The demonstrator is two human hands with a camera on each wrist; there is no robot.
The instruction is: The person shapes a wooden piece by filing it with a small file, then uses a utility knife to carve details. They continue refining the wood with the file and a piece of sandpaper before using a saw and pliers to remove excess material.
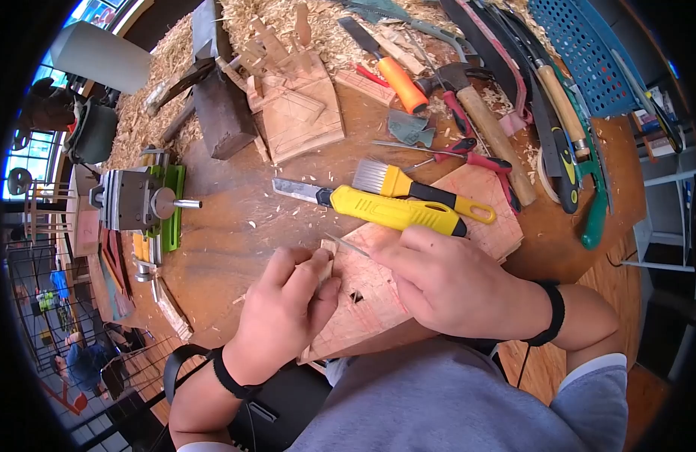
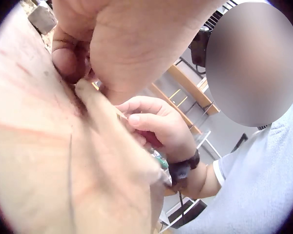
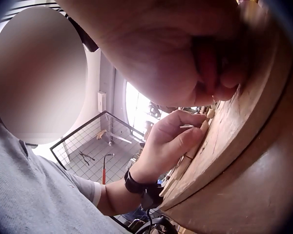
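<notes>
My left hand [image 1: 276, 309] is low over a wooden board [image 1: 374, 313], its thumb and fingers pinching a small pale wood piece [image 1: 326, 273]. In the left wrist view the wood piece [image 2: 107, 114] juts out from those fingers. The right hand [image 1: 457, 286], over the board's other side, pinches a thin pointed strip [image 1: 349, 245] whose tip points toward the left fingers. Whether this strip is wood or metal, I cannot tell. A small dark hole [image 1: 356, 297] shows in the board between the hands, with reddish pencil lines around it.
Beyond the board lie a yellow utility knife [image 1: 393, 211] and a brush [image 1: 385, 179]. A vise [image 1: 137, 200] stands at the left, near a dark metal block [image 1: 220, 105]. Chisel [image 1: 400, 83], hammer [image 1: 483, 120], saws and wood shavings crowd the back and right.
</notes>
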